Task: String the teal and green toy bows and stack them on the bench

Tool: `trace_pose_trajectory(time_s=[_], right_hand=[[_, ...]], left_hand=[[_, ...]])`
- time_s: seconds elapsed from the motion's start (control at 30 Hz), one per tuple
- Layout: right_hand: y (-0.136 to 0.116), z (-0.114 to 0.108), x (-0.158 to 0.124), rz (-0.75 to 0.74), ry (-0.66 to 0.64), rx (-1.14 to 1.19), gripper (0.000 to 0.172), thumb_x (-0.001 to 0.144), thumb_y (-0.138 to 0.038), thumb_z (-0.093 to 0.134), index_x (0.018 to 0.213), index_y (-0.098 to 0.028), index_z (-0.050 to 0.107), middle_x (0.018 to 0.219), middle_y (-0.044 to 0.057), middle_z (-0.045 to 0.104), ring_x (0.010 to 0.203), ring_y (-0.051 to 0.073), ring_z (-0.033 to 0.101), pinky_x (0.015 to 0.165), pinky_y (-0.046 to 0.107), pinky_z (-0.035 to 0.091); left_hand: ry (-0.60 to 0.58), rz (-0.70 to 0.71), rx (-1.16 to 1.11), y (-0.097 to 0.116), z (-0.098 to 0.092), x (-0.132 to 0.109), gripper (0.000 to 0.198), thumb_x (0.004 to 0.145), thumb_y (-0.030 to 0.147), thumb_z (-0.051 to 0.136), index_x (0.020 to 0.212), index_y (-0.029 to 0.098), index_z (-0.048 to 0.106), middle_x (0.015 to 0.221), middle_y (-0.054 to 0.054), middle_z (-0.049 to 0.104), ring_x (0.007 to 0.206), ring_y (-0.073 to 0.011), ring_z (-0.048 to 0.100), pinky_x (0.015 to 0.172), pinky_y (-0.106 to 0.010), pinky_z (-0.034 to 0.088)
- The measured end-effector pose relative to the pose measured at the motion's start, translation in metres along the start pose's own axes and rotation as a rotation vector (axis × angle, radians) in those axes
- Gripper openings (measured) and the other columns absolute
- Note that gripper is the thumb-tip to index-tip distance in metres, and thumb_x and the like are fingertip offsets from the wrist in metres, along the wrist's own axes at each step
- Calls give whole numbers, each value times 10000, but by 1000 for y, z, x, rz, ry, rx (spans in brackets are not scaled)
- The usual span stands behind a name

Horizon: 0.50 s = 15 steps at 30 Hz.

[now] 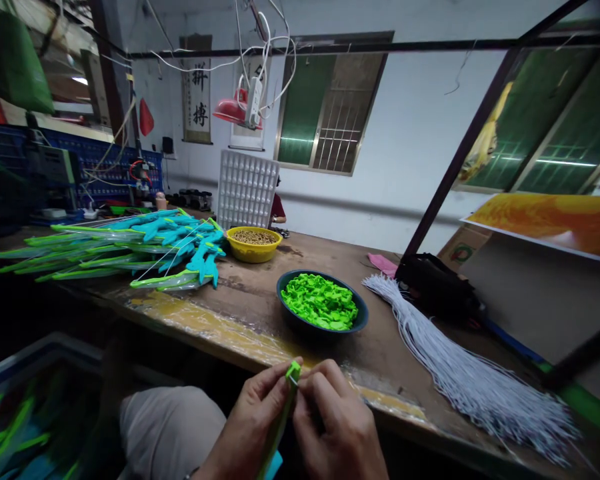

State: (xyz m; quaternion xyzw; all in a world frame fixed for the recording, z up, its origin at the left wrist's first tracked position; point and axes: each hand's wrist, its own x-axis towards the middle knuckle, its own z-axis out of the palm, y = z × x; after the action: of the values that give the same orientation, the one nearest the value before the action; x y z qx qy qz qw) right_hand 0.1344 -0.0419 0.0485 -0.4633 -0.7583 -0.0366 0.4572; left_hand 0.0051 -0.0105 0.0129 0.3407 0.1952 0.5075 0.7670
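Near the front edge of the table, my left hand point(257, 417) is closed around a green toy bow point(281, 427), with its tip pointing up and away. A bit of turquoise shows low on the bow. A short white cord point(293, 381) crosses the bow's tip. My right hand point(333, 417) is pinched beside that tip, its fingertips at the cord; the held end is mostly hidden by the fingers. Just beyond both hands stands a dark bowl point(363, 320) heaped with small bright green plastic pieces point(320, 301).
A pile of green and turquoise toy bows point(175, 240) covers the table's left. Behind are a yellow basin point(253, 253) of small brass-coloured parts and a grey moulded tray point(247, 190). A white cord bundle point(460, 360) lies right. A crate point(45, 350) sits lower left. A person point(279, 210) sits behind.
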Motion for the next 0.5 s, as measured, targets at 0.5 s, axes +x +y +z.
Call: trace_pose_trajectory(time_s=[0.5], right_hand=[[19, 2, 0, -53, -88, -132, 234, 1044, -176, 460, 851, -206, 589, 768, -1, 563, 628, 126, 600, 591, 207, 450]], left_hand=[[180, -66, -267, -18, 5, 2, 348, 731, 316, 877, 1065, 245, 810, 985, -48, 784, 746, -127, 669, 738, -219, 500]])
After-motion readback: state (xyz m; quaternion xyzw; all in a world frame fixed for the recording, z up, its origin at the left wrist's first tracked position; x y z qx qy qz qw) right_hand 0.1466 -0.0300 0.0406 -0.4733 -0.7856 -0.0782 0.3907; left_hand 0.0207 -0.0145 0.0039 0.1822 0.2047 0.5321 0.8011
